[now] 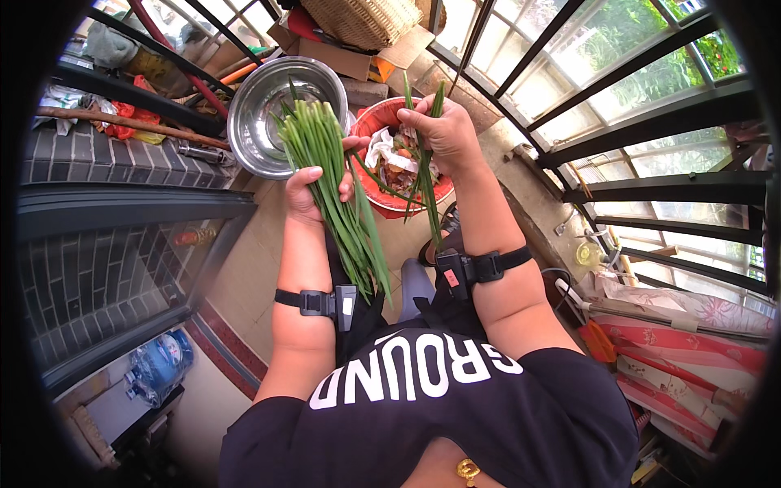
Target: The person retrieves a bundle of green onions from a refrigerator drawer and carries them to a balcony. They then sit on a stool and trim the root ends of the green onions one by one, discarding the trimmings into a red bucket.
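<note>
My left hand (311, 192) grips a thick bunch of long green leaves, likely garlic chives (332, 177), its pale cut ends pointing up and its tips hanging towards my lap. A few loose leaves in my right hand (444, 131) are pinched between thumb and fingers, with their tips trailing down beside my forearm. Beneath the hands stands a waste bin (406, 210) lined with a red bag. Inside it lie crumpled white paper (381, 148) and food scraps. To the left, partly behind the bunch, is a shiny steel basin (250, 131) with some green leaf at its edge.
A cardboard box (341, 64) with a wicker basket (366, 21) stands beyond the basin. Black-framed windows (659, 189) run along the right. At left are a brick ledge (116, 155), a wooden pole (134, 125) and a glazed door (134, 207). A blue water bottle (161, 366) lies lower left.
</note>
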Motion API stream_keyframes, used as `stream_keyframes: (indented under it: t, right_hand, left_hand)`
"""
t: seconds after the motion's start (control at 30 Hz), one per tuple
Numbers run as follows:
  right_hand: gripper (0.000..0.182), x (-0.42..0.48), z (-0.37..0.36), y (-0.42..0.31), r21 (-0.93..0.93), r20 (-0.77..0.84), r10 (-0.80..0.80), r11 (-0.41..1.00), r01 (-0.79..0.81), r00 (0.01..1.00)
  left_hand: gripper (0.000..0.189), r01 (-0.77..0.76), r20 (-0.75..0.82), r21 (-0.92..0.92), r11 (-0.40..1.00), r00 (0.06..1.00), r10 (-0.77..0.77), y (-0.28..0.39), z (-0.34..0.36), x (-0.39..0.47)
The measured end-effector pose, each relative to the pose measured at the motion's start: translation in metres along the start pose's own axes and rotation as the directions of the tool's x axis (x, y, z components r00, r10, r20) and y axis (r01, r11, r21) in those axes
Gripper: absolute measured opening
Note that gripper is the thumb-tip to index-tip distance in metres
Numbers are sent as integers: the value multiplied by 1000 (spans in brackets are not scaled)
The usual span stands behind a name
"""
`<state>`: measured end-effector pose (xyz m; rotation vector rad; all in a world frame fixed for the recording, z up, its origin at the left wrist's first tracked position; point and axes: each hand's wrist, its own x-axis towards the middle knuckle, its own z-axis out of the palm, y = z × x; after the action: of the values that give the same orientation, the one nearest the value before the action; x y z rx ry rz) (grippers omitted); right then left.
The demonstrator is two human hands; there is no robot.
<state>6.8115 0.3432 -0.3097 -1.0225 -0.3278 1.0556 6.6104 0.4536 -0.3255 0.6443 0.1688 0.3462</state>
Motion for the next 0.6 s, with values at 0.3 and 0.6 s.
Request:
stream_keyframes:
  t: [0.3,0.6]
  right_hand:
    - [19,-1,20,14,-74,18,-148,986,149,989]
    - [16,-8,32,15,-221,-56,-74,973,60,996]
  left_hand:
    - [71,156,10,49,987,988,-157,-16,10,8]
    - [71,134,-1,29,991,991,-134,-17,6,4]
